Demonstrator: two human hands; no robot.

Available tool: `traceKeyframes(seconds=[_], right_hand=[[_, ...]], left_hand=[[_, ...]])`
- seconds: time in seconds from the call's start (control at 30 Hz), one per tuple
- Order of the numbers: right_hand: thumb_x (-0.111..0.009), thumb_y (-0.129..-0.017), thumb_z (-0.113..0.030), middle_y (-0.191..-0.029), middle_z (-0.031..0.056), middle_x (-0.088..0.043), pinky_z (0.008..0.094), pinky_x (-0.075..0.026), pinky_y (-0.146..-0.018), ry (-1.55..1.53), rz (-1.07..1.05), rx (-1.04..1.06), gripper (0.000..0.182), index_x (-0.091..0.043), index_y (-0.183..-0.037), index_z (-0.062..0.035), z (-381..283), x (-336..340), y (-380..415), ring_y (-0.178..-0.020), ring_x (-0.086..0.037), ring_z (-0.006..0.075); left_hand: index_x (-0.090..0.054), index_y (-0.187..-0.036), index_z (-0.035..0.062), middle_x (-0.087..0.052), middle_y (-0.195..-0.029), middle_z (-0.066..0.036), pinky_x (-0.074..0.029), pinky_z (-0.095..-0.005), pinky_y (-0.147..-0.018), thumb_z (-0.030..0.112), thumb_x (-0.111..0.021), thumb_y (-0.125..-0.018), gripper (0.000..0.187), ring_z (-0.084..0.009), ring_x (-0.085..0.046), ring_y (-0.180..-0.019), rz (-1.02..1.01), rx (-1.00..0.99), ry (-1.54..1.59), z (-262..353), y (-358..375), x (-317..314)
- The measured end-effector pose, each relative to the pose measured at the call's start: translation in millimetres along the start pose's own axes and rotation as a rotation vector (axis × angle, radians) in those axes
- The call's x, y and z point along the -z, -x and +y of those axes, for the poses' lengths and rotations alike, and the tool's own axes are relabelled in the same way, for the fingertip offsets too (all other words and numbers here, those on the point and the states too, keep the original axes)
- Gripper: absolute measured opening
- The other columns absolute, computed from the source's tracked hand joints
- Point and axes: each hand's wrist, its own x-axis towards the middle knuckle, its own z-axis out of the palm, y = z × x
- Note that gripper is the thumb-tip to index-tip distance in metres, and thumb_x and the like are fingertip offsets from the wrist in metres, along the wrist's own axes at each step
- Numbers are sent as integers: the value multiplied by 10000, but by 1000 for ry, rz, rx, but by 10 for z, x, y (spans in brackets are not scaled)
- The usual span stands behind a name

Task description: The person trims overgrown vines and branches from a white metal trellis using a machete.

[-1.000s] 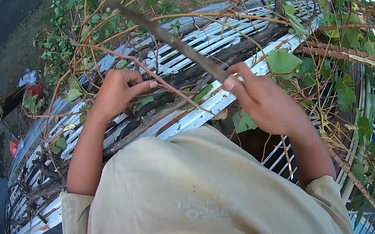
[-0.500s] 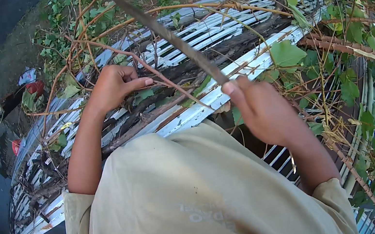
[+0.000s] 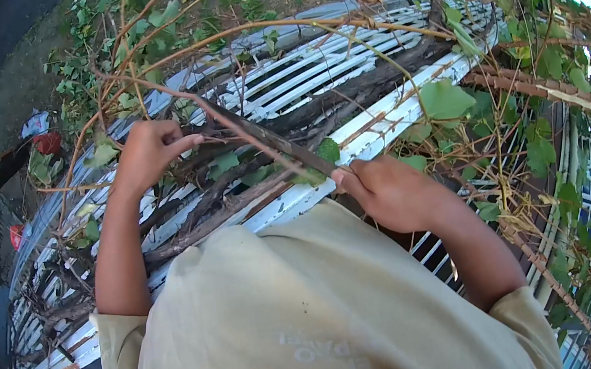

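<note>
My right hand (image 3: pixel 393 192) is wrapped round the handle end of a machete (image 3: pixel 269 138), a long, narrow, dark blade slanting up and to the left. The blade lies along or against a reddish-brown vine stem (image 3: pixel 241 131); their exact contact is hard to make out. Thumb and fingers of my left hand (image 3: pixel 146 158) pinch a thin side twig of that vine, to the left of the blade. Beneath both hands are thick dark trunks (image 3: pixel 364 81) lying across a white slatted metal frame (image 3: pixel 305 198) with peeling paint.
Long bent vines (image 3: pixel 240 31) arch over the slats. A broad green leaf (image 3: pixel 446 100) and tangled stems stand to the right, near a peeling brown branch (image 3: pixel 539 88). Red and white litter (image 3: pixel 48 142) lies at the far left, beside leafy ground.
My right hand has come down and slightly left, bringing the blade from raised above the branches to the vine stem. My left hand has shifted a little left and down, still pinching.
</note>
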Motion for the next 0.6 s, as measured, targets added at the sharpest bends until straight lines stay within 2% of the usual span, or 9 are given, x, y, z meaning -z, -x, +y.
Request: traceKeyframes(seconds=[0.13, 0.2, 0.27, 0.3, 0.4, 0.47, 0.53, 0.57, 0.6], right_hand=[[-431, -1144, -368, -851, 304, -685, 596, -517, -838, 69, 10, 9, 524, -643, -957, 74, -134, 150, 133, -872, -663, 531], [-512, -1124, -336, -792, 275, -653, 591, -512, -761, 170, 188, 214, 435, -632, -980, 57, -10, 110, 248, -783, -640, 505], [-570, -1105, -309, -761, 259, -628, 572, -504, -685, 319, 340, 135, 373, -623, -987, 41, -37, 199, 388, -727, -622, 472], [-594, -1094, -298, -745, 257, -634, 556, -501, -653, 392, 473, 192, 353, -618, -967, 31, 77, 152, 383, -732, -641, 448], [-588, -1099, -297, -726, 250, -638, 563, -490, -627, 400, 632, 64, 357, -616, -972, 35, 345, 186, 186, -701, -639, 452], [-539, -1124, -342, -682, 228, -608, 527, -478, -576, 204, 560, -31, 405, -627, -1018, 39, 724, 172, -98, -594, -606, 420], [-470, -1148, -425, -653, 135, -576, 421, -449, -488, -283, 593, -25, 484, -653, -1080, 17, 1064, 42, -425, -490, -546, 281], [-470, -1148, -425, -653, 135, -576, 421, -449, -488, -284, 582, 9, 484, -653, -1080, 17, 1074, -23, -556, -490, -546, 281], [-448, -1151, -457, -656, 84, -549, 358, -429, -473, -634, 516, -54, 506, -662, -1125, 1, 1058, -99, -656, -489, -516, 204]], left_hand=[[-687, -758, -25, -528, -583, -80, -375, -381, -552, 301, -864, -901, 398, -179, -433, -552, 22, -73, -93, 187, 30, 58], [-688, -781, -21, -550, -601, -116, -400, -410, -571, 308, -863, -896, 390, -246, -473, -546, 72, -72, -122, 295, 56, 113], [-678, -785, -19, -594, -621, -143, -430, -422, -593, 311, -866, -889, 394, -295, -518, -562, 240, -5, -217, 358, 36, 126], [-727, -818, 30, -674, -674, -169, -521, -465, -651, 367, -828, -914, 365, -385, -664, -649, 235, -25, -273, 397, 39, 192], [-734, -845, 44, -674, -663, -160, -530, -486, -656, 404, -807, -930, 377, -386, -671, -656, 432, -79, -392, 344, 78, 247], [-750, -881, 61, -673, -669, -170, -540, -500, -664, 454, -779, -946, 399, -389, -689, -682, 475, 25, -466, 353, 64, 544], [-757, -892, 67, -686, -679, -144, -553, -488, -661, 478, -763, -956, 417, -386, -706, -700, 550, 49, -647, 441, 14, 1006], [-730, -875, 65, -681, -694, -152, -537, -501, -668, 476, -757, -958, 421, -388, -697, -712, 595, -38, -732, 368, -81, 1256], [-704, -858, 63, -676, -709, -160, -521, -515, -675, 475, -751, -959, 427, -390, -688, -725, 632, -129, -821, 254, -218, 1555]])
